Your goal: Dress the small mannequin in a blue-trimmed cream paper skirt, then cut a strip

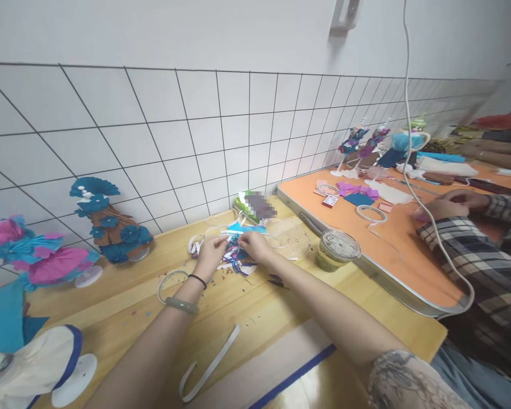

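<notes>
Both my hands are over a heap of colourful paper scraps (pixel 234 266) on the wooden table. The fingers of my left hand (pixel 210 254) are pinched together at the heap's left side. Close by on the right, my right hand (pixel 256 247) has its fingers curled in and closed. What either hand grips is too small or hidden to make out. A piece of blue paper (pixel 255 228) and a short white strip (pixel 231 232) show just beyond the fingertips. Dark scissors or a similar tool (pixel 278 280) lie under my right forearm.
Paper-dressed figures on white stands, one with a brown and blue dress (pixel 119 227), stand left. A lidded jar (pixel 338 250) is near the orange table (pixel 392 267). A white strip (pixel 213 363) and tape roll (pixel 170 284) lie nearer. A co-worker's plaid sleeve (pixel 460 244) and a hanging cable (pixel 407 102) are right.
</notes>
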`<state>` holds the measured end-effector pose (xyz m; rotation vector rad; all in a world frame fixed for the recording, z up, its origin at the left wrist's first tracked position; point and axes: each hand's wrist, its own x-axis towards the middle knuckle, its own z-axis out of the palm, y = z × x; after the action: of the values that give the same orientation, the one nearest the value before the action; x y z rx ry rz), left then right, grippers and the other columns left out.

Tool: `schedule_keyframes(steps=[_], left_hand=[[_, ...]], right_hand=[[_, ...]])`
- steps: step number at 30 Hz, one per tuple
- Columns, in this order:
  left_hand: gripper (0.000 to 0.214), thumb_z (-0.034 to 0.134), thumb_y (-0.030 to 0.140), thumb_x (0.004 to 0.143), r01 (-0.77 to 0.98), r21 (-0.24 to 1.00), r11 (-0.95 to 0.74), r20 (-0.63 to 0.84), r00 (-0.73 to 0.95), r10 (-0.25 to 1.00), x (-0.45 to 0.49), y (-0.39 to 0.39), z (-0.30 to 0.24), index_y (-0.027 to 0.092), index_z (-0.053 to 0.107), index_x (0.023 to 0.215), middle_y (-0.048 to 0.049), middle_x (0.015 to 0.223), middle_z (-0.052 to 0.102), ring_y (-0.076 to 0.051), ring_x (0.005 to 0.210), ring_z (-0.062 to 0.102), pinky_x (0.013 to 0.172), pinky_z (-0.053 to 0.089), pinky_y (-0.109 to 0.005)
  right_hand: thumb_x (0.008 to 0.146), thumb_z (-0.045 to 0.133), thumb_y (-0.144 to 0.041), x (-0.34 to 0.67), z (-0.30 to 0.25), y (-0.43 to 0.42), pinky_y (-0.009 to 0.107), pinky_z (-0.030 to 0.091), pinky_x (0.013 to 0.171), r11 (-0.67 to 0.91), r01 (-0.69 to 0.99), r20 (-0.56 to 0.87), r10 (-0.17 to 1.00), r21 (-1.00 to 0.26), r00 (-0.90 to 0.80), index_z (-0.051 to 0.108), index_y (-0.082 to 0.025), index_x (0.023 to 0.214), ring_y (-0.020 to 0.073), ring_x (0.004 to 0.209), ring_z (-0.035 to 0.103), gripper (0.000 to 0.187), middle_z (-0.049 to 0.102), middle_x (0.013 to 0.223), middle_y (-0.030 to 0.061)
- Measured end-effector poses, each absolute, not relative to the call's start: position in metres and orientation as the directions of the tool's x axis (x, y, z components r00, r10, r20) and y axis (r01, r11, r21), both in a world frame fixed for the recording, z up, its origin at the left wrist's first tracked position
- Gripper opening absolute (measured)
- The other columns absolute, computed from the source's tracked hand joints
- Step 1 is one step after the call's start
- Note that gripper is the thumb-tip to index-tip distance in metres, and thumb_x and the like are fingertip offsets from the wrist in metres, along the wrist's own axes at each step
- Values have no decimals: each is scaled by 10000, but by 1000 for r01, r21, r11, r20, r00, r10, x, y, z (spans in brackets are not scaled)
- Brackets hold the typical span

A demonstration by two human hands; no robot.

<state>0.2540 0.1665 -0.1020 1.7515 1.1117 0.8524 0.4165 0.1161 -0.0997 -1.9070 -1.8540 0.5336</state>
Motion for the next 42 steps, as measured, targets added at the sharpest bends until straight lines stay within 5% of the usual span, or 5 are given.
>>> schedule_keyframes(steps=[6, 11, 19, 26, 42], left_hand=[[402, 508, 281, 833, 333, 913, -235, 148, 268, 952, 237, 166, -98, 129, 563, 1201, -111, 1032, 674, -191, 845, 652, 727, 540, -326], [396, 542, 162, 777, 377, 818, -434, 225, 486, 845, 247, 146, -99, 189, 601, 1168, -91, 1117, 660, -237, 1071, 587, 986, 420, -399], [406, 496, -3, 694, 426, 708, -563, 175, 667, 724, 256, 129, -120, 185, 654, 1018, -118, 1180, 632, -261, 1200, 495, 1056, 325, -429], [138, 557, 142, 813, 412, 769, -488, 116, 661, 742, 260, 145, -122, 166, 670, 887, -100, 1042, 657, -235, 1055, 566, 989, 399, -450], [369, 722, 375, 642, -42, 998, -43, 48, 144, 988, 225, 160, -99, 111, 668, 895, -62, 751, 706, -185, 784, 651, 814, 486, -329]], right_hand=[[897, 542, -325, 417, -101, 111, 400, 513, 810, -79, 859, -50, 997, -506, 62, 554, -159, 1159, 197, 965, 599, 310, 584, 1154, 75], [900, 536, -321, 409, -99, 110, 401, 509, 821, -48, 879, -46, 998, -474, 30, 556, -169, 1157, 193, 974, 596, 299, 581, 1165, 78], [903, 533, -319, 416, -94, 100, 400, 509, 823, 24, 885, 40, 999, -465, -6, 559, -171, 1154, 191, 973, 596, 293, 582, 1165, 78], [913, 518, -288, 407, -98, 88, 405, 504, 842, 140, 855, 135, 987, -499, -83, 548, -164, 1174, 191, 985, 601, 290, 601, 1141, 73], [903, 533, -316, 405, -108, 98, 404, 507, 828, 71, 793, 141, 990, -605, 19, 556, -170, 1158, 192, 976, 596, 295, 583, 1163, 78]])
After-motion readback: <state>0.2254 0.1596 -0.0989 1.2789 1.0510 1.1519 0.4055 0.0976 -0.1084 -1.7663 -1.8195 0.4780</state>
